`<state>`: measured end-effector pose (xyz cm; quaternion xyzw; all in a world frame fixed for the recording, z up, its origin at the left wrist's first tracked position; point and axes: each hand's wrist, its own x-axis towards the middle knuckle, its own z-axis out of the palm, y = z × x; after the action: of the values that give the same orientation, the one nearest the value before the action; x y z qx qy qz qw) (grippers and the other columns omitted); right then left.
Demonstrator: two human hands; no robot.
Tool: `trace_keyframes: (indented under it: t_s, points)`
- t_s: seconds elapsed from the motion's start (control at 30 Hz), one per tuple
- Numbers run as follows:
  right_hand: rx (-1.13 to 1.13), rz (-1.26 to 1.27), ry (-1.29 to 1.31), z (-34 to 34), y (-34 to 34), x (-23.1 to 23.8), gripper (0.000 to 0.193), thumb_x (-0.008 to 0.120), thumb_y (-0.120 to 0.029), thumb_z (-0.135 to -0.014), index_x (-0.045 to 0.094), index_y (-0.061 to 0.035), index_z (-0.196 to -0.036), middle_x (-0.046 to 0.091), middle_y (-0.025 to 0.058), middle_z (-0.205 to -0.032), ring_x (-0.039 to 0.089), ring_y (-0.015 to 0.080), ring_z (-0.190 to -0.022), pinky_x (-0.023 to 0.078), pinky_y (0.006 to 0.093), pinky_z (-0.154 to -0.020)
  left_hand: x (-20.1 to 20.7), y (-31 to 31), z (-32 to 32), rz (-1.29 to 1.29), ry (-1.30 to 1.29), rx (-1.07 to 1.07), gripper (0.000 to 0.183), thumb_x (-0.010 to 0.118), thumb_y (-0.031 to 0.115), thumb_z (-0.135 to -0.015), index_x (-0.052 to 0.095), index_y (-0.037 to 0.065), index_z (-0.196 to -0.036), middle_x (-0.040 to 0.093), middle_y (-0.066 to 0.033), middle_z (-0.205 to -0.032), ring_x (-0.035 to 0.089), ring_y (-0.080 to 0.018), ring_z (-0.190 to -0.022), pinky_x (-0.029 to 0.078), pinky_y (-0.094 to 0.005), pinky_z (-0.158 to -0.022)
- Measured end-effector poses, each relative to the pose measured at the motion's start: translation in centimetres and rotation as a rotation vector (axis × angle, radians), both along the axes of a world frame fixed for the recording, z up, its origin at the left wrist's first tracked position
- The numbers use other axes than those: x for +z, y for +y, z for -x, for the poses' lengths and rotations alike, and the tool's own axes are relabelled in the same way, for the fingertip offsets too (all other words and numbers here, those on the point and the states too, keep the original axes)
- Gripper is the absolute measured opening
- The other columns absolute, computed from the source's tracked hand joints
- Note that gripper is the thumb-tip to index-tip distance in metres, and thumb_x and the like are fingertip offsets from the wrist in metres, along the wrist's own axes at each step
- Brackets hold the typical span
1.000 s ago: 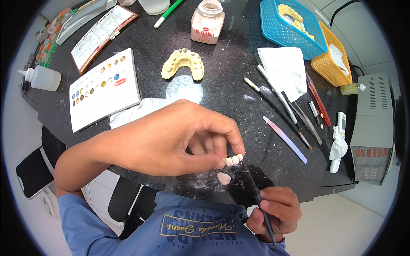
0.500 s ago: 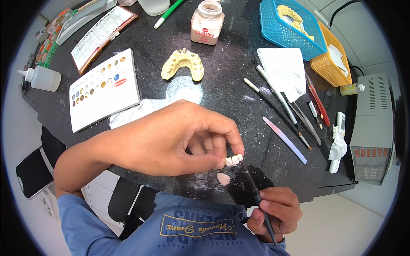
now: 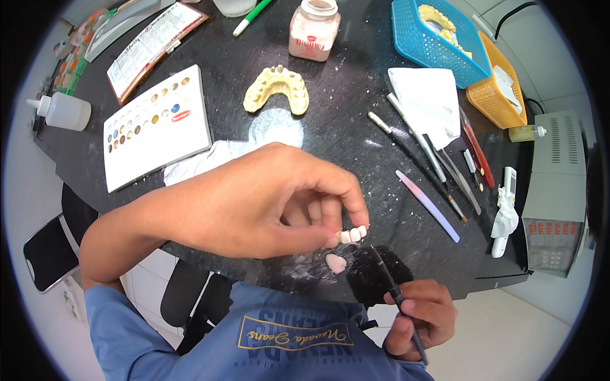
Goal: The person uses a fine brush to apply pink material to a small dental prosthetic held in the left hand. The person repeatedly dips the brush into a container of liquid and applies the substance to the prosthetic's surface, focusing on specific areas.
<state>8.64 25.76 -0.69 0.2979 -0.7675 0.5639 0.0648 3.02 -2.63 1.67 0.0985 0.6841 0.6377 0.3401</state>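
Observation:
Between the thumb and fingertips of my left hand (image 3: 289, 206) is a dental bridge (image 3: 353, 235), a short row of white tooth crowns held just over the worktop. My right hand (image 3: 422, 315), lower right, grips a slim black tool (image 3: 395, 291) with a fine pointed tip; it may be a brush, but the tip is too small to tell. That tip points up toward the bridge and stands slightly apart from it. A small pinkish lump (image 3: 335, 263) lies just below the bridge. Farther off, a yellowish dental arch model (image 3: 277, 89) rests on the black worktop (image 3: 356, 127).
Brushes (image 3: 416, 165), tweezers and a pink-purple nail file (image 3: 427, 206) lie at the right, near folded tissue (image 3: 424, 105). Blue (image 3: 470, 70) and orange (image 3: 492, 92) baskets stand behind. A powder jar (image 3: 314, 32), white palette (image 3: 155, 130) and squeeze bottle (image 3: 65, 112) also occupy the worktop.
The tool in my right hand has drawn away from the bridge, down and to the right. My left hand still holds the bridge, nearly in place.

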Motion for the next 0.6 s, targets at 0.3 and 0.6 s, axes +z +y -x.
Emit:
trace_keyframes:
  t_s: [0.3,0.6]
  points:
    - [0.108,-0.069,-0.397,0.1,2.0,0.4,0.025,0.079,0.005,-0.070,0.064,0.0019,-0.090,0.070,0.0171,-0.078,0.073,0.0218,-0.070,0.058,0.0266,-0.058,-0.4,0.1,-0.2,-0.015,0.057,0.036,0.026,0.068,-0.008,-0.080,0.070,0.000,-0.105,0.070,-0.0056,-0.091,0.066,-0.0080,-0.079,0.057,-0.0195,-0.066]
    - [0.089,-0.109,-0.383,0.2,1.5,0.5,0.024,0.080,0.003,-0.069,0.064,0.0018,-0.087,0.071,0.0169,-0.077,0.073,0.0220,-0.068,0.058,0.0274,-0.057,-0.5,0.2,-0.1,-0.034,0.060,0.030,0.027,0.067,-0.008,-0.080,0.071,0.001,-0.105,0.070,-0.0062,-0.092,0.067,-0.0082,-0.079,0.057,-0.0193,-0.066]
